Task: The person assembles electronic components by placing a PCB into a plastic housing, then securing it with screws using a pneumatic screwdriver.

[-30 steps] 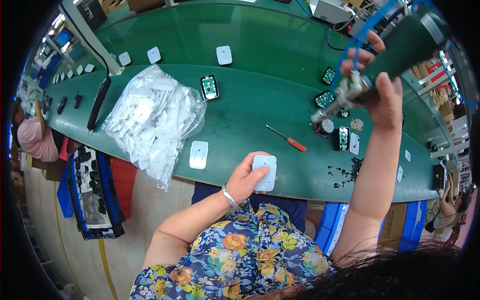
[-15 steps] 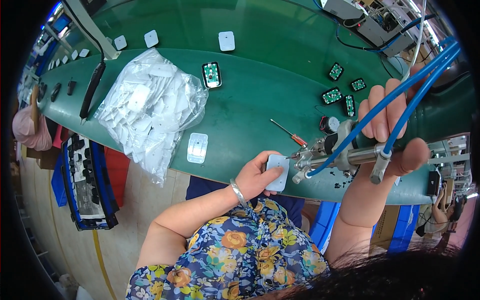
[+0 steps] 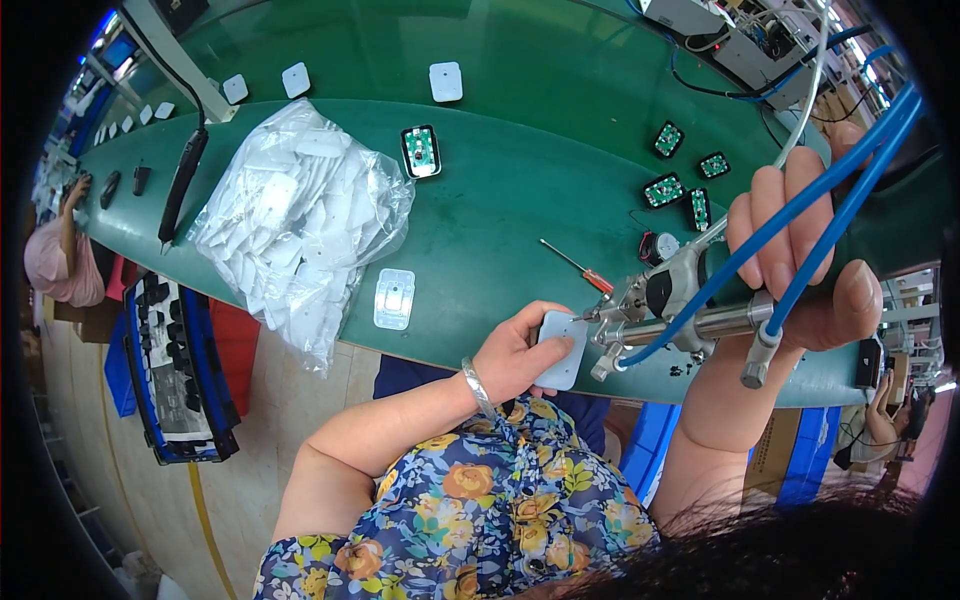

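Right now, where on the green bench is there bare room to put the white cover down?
Free: the green bench between the bag of white parts and the red-handled screwdriver; also the far strip past the lone circuit board. Crowded: the right side, around the small green boards and the right hand with the air tool.

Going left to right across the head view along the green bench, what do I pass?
Black soldering iron → clear bag of white plastic parts → single white cover → left hand holding a white cover → red-handled screwdriver → metal tool with blue hoses in the right hand.
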Available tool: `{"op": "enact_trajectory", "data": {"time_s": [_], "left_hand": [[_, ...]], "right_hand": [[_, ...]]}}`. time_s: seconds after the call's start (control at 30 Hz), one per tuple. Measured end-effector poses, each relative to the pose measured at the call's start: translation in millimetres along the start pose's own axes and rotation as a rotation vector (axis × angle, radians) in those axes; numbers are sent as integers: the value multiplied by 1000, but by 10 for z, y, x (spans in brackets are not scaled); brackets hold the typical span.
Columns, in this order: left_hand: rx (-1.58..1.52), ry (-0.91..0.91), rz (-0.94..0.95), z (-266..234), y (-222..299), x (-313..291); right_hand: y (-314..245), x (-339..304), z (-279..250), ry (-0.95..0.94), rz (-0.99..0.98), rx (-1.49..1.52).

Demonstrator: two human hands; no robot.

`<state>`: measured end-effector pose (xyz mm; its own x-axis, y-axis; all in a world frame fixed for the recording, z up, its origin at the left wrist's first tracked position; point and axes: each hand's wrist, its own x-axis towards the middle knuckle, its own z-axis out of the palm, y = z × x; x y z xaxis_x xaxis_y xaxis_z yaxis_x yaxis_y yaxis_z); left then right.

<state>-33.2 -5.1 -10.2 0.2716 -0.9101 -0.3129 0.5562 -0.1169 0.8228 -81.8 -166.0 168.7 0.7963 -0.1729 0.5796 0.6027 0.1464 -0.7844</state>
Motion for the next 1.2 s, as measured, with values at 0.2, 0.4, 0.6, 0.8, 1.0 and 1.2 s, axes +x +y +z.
{"op": "enact_trajectory", "data": {"time_s": [0.2, 0.4, 0.6, 0.8, 1.0, 1.2], "left_hand": [[-27, -4, -28, 55, 49, 11], [-12, 6, -10, 86, 102, 5], [-33, 63, -45, 106, 113, 31], [38, 24, 14, 13, 96, 31], [3, 191, -90, -219, -45, 34], [-181, 47, -145, -73, 67, 48]], "right_hand": [[-26, -22, -44, -89, -17, 6], [-69, -27, -82, -102, 27, -39], [107, -71, -39, -98, -84, 4], [113, -124, 85, 118, -43, 15], [-150, -201, -122, 133, -38, -90], [-33, -215, -89, -18, -68, 122]]}}
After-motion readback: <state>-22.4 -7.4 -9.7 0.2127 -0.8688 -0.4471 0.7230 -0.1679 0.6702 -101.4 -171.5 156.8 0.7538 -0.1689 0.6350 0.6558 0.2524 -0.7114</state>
